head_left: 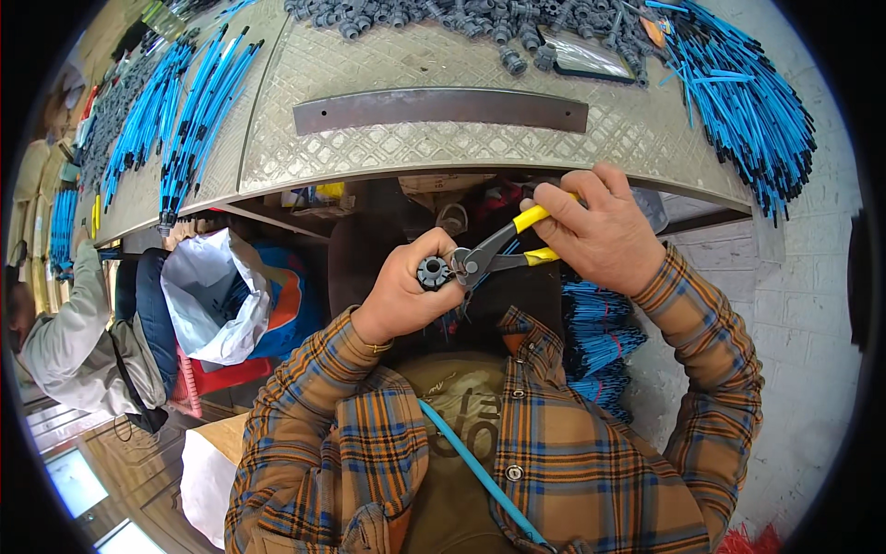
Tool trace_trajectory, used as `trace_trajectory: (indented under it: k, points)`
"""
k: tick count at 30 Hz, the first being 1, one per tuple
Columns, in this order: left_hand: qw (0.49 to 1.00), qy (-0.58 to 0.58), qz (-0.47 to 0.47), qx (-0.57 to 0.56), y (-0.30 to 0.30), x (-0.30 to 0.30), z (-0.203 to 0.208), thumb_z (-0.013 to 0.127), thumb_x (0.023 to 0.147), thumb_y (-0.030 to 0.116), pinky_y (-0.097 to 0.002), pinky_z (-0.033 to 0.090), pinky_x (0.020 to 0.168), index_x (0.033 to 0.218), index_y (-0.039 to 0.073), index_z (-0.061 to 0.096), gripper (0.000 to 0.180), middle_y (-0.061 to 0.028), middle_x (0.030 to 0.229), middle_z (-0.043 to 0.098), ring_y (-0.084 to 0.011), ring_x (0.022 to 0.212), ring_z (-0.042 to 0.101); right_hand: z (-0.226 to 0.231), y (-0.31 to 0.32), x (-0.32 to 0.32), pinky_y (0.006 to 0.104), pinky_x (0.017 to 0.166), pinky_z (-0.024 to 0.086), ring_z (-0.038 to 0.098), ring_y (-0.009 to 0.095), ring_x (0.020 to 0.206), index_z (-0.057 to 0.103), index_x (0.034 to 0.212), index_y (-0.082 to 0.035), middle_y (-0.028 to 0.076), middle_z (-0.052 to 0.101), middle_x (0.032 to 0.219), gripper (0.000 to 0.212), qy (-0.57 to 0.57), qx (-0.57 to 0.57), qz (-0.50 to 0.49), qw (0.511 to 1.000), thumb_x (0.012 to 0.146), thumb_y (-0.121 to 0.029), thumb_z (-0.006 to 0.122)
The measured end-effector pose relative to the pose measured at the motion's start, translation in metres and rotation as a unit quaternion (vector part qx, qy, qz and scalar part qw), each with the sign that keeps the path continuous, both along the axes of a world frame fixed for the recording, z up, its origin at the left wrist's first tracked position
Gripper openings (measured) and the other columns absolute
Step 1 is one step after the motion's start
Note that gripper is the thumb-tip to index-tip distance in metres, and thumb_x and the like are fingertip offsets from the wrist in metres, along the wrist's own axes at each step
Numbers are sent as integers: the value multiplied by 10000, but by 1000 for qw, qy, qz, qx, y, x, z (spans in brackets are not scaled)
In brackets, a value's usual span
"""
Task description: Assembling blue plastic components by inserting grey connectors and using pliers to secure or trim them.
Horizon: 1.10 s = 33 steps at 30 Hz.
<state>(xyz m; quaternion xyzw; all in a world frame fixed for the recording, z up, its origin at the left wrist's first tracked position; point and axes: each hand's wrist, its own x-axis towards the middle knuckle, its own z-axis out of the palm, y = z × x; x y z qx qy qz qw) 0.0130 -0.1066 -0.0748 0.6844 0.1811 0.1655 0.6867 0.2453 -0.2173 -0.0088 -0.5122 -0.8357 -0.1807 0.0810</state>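
Pliers (494, 251), yellow-handled, at a dark round fitting (432, 271).
Left hand (406, 291) clenched around fitting, steadying it; right hand (600, 231) squeezing handles, nose meeting fitting below tabletop (369, 65).

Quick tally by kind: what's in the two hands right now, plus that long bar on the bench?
Yellow-handled pliers, in the right hand: 1
Dark round fitting, in the left hand: 1
Long dark metal bar on the bench: 1
Total: 3
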Motion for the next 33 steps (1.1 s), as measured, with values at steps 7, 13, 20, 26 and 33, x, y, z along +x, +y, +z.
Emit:
trace_trajectory:
  k: [7, 13, 20, 26, 33]
  points:
    - [1000, 16, -27, -2, 0, 1, 12, 695, 751, 48, -203, 423, 629, 842, 56, 492, 222, 1, 772, 571, -38, 704, 519, 17, -10, 1, 349, 761, 400, 504, 198, 858, 615, 811, -102, 26, 527, 975, 140, 21, -43, -19, 999, 696, -181, 618]
    - [997, 7, -38, -67, -6, -8, 14, 871, 621, 186, -244, 470, 733, 1000, 46, 537, 523, -50, 883, 597, -86, 804, 570, 6, -28, 7, 274, 525, 493, 604, 163, 574, 557, 895, -28, 77, 615, 733, 323, 583, -698, -112, 401, 922, -350, 551]
    - [975, -66, -198, 82, 7, 2, 5, 891, 556, 180, -322, 477, 713, 954, -5, 580, 538, -90, 781, 622, -208, 769, 605, -80, -76, -39, 259, 388, 446, 551, 162, 433, 366, 1219, 19, 84, 574, 600, 535, 722, -682, 104, 48, 872, -295, 626]
    - [993, -5, -114, -9, 7, -3, 5, 901, 532, 167, -300, 475, 748, 943, 1, 553, 563, -113, 877, 621, -171, 814, 595, -49, -72, -15, 298, 627, 511, 624, 186, 802, 368, 1282, 4, 119, 611, 926, 557, 660, -645, -40, 383, 825, -150, 646]
    - [983, -30, -174, 52, 11, 7, 3, 857, 587, 114, -333, 469, 701, 829, -4, 574, 391, -104, 738, 594, -204, 713, 585, -86, -86, -31, 254, 415, 465, 584, 169, 485, 347, 1292, 40, 129, 608, 695, 585, 752, -647, 88, 93, 882, -290, 603]
